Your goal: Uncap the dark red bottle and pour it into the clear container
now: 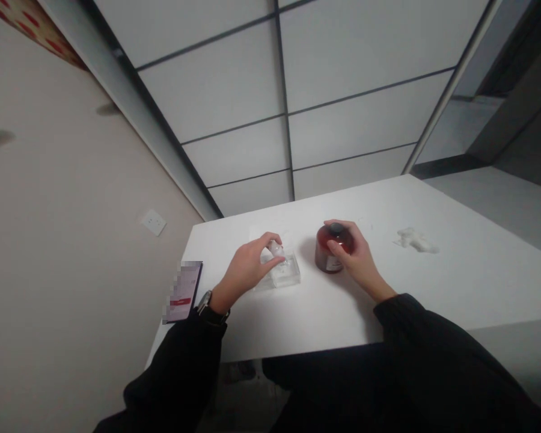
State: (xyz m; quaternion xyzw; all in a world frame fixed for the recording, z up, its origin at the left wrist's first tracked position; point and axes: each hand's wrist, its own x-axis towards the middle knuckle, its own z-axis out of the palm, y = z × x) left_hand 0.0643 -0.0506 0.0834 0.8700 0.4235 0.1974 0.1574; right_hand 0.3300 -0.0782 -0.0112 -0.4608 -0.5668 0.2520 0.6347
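My left hand (253, 261) pinches a small whitish, partly see-through piece (276, 248) between thumb and fingers; its exact kind is too blurred to name. Just below it, a transparent square box (287, 275) stands on the white table (297, 325), close to the thumb tip. A squat red-brown bottle (327, 255) with a black cap (337, 228) and a pale label stands upright to the right of the box. Around its right side and top curls my right hand (356, 255), thumb across the front. The bottle's right side is hidden behind that hand.
A phone (184, 293) lies at the table's left edge, beside my watch (204, 302). Crumpled white tissue (415, 240) rests on the right part of the table. A wall socket (154, 222) is at left, and white panelled doors (247, 150) rise behind the table.
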